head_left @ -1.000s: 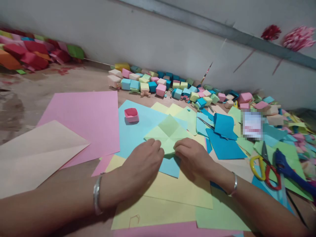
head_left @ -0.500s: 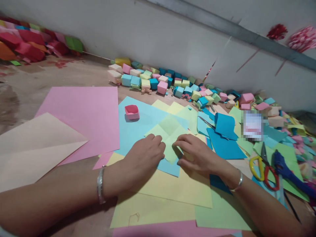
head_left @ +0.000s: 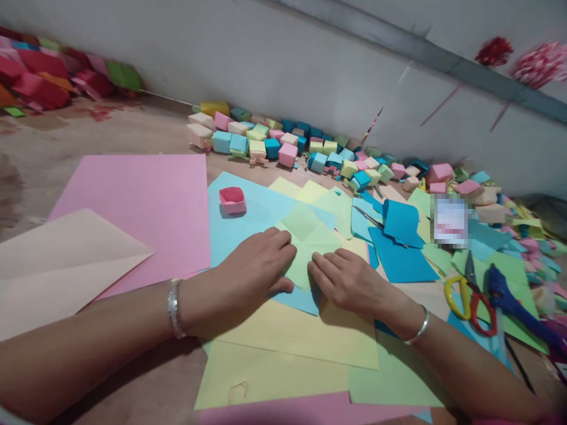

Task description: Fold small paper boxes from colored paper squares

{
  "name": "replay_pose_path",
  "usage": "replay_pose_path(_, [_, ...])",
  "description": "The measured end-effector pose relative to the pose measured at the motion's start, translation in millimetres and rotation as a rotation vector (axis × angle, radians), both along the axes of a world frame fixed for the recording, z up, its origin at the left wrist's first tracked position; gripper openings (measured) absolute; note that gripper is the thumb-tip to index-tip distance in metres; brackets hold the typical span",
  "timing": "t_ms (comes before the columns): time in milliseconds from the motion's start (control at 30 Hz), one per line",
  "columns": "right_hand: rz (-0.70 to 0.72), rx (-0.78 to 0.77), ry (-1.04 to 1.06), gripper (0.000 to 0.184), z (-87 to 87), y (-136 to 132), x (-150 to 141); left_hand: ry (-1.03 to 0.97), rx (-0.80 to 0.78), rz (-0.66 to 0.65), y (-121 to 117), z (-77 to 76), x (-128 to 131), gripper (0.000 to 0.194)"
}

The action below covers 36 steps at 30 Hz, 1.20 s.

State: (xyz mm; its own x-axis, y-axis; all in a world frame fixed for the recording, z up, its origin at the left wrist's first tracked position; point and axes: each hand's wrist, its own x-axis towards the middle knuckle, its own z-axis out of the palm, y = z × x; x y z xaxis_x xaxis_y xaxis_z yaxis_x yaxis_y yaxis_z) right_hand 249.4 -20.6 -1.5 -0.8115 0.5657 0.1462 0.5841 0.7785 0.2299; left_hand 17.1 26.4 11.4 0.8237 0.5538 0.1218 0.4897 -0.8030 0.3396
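A light green sheet of paper (head_left: 303, 236) with folded flaps and crease lines lies between my two hands. My left hand (head_left: 259, 262) rests on its left side, fingers bent downward and thumb held apart, with nothing seen between them. On the right side, my right hand (head_left: 348, 280) presses the paper with its fingers bent and close together; its thumb is hidden. Beneath is a light blue sheet (head_left: 261, 203), with yellow sheets (head_left: 305, 336) nearer me. A small pink open paper box (head_left: 233, 202) stands on the blue sheet, beyond my left hand.
Pink (head_left: 142, 206) and peach sheets (head_left: 66, 265) lie at left. Scissors (head_left: 472, 298) and a blue glue gun (head_left: 509, 301) lie at right, near dark blue paper (head_left: 401, 257). Small paper boxes (head_left: 287, 154) line the wall (head_left: 221, 53).
My right hand's fingers have come down onto the paper, and its thumb has gone out of sight. My left thumb now sticks out from the fingers. The view has shifted slightly.
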Motion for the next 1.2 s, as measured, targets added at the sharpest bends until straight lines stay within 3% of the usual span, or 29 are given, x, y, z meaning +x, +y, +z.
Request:
replay_pose_path(167, [-0.062,-0.019,-0.014,0.02,1.1,-2,-3,0.091,0.061,-0.062,11,-3.7,6,0.022])
replay_pose_path(333, [-0.068,-0.072,-0.04,0.025,6.1,1,-2,0.163,0.207,-0.098,21,-20.3,11,0.031])
replay_pose_path(500, [-0.028,-0.005,-0.088,0.021,3.0,-3,-3,0.1,0.199,-0.058,28,-29.8,10,0.033])
replay_pose_path(633, [-0.039,0.022,-0.087,0.023,3.7,-5,-5,0.102,0.16,-0.036,29,-25.3,12,0.03])
replay_pose_path(800, [-0.024,0.047,-0.044,0.022,3.1,-3,-9,0.108,0.131,0.002,11,-12.4,11,0.029])
replay_pose_path(933, [-0.044,-0.028,0.135,0.02,-8.8,0,-7,0.219,0.14,0.053,-9,-12.6,12,0.021])
replay_pose_path(1033, [-0.157,-0.138,0.339,0.022,-15.3,4,-4,0.253,0.143,0.088,-23,-18.8,14,0.02])
replay_pose_path(1200, [-0.373,-0.314,0.551,0.019,-11.9,7,-2,0.304,0.196,0.073,-42,-25.3,12,0.023])
